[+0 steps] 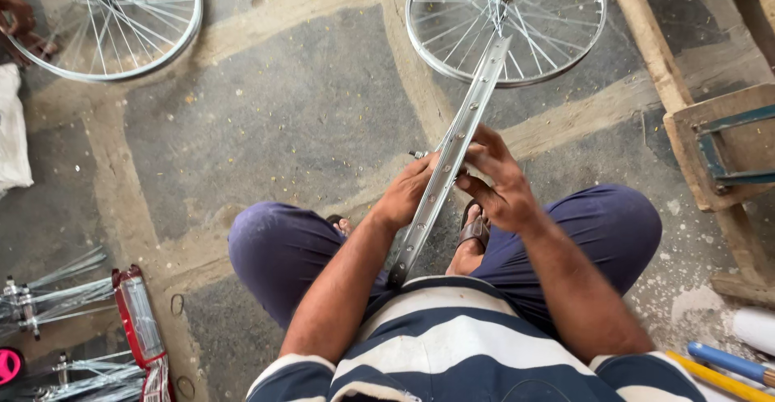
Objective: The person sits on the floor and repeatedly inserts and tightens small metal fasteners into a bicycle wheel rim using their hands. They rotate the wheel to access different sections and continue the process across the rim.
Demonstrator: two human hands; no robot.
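Looking steeply down from head height, close over the lap and both hands, facing forward across the stone floor (307,103).

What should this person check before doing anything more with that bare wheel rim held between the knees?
1. Left hand gripping the rim: ok, the fingers wrap its left edge.
2. Right hand on the rim: ok, fingers touch its right edge.
3. Rim braced upright against the body: ok.
4. Small metal part by the left hand seated in the rim: cannot tell.
5. Spoked wheel on the floor clear of the rim's far end: cannot tell, they overlap in view.
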